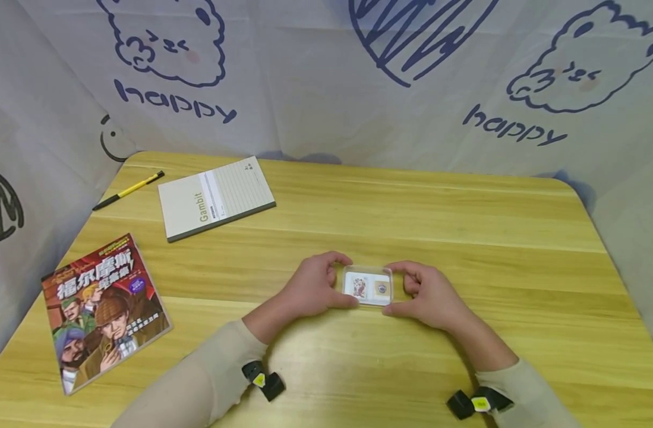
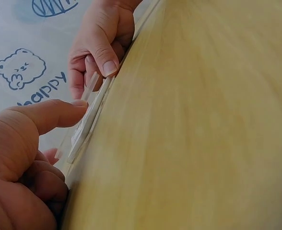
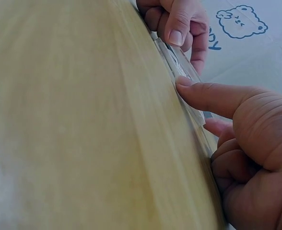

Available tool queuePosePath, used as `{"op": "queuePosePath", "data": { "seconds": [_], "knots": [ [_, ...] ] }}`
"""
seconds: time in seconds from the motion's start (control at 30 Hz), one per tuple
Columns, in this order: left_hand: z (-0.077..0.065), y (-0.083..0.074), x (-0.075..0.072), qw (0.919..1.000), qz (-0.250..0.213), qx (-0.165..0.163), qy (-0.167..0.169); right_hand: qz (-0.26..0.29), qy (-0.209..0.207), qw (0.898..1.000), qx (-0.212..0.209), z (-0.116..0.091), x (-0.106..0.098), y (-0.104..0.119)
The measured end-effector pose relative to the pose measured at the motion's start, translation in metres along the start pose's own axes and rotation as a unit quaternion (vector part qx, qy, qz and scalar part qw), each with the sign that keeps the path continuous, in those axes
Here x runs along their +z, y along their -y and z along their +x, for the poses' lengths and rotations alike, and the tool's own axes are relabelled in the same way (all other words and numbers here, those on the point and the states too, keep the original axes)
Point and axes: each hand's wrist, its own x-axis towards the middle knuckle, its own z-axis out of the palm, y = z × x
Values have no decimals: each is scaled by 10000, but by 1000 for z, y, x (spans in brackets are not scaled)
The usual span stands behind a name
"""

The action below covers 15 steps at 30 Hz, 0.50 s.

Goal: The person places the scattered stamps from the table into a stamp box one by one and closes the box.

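Observation:
A small clear plastic card case [image 1: 370, 300] lies flat on the table in the head view. Through its lid show two small white-bordered cards, one with a reddish figure [image 1: 359, 288], the other tan with a round emblem [image 1: 382, 288]. My left hand [image 1: 311, 288] grips the case's left end between thumb and forefinger. At the opposite end, my right hand [image 1: 429, 292] pinches it the same way. Seen edge-on in the left wrist view, the clear lid [image 2: 66, 143] stands slightly apart from the white contents [image 2: 89, 117]. The other fingers are curled in.
To the left lies an illustrated book [image 1: 107, 315] with a red and brown cover. Behind it are a notebook [image 1: 216, 199] and a yellow-black pen [image 1: 128, 190]. A white cloth [image 1: 326, 107] with blue drawings hangs behind the wooden table [image 1: 465, 232].

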Motion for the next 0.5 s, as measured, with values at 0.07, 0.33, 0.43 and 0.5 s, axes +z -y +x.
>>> {"op": "queuePosePath", "data": {
  "seconds": [0.07,0.33,0.43,0.5],
  "knots": [
    [0,0,1,10000,27,-2,28,-17,-1,10000,1,0,0,-1],
    [0,-1,1,9997,192,-95,113,-101,-30,9999,-6,0,-1,-1],
    [0,0,1,9995,240,-117,141,-84,-36,10000,-40,-1,-1,0],
    [0,0,1,9995,260,-118,152,-60,-47,9999,-70,-1,-1,0]
  ]
}}
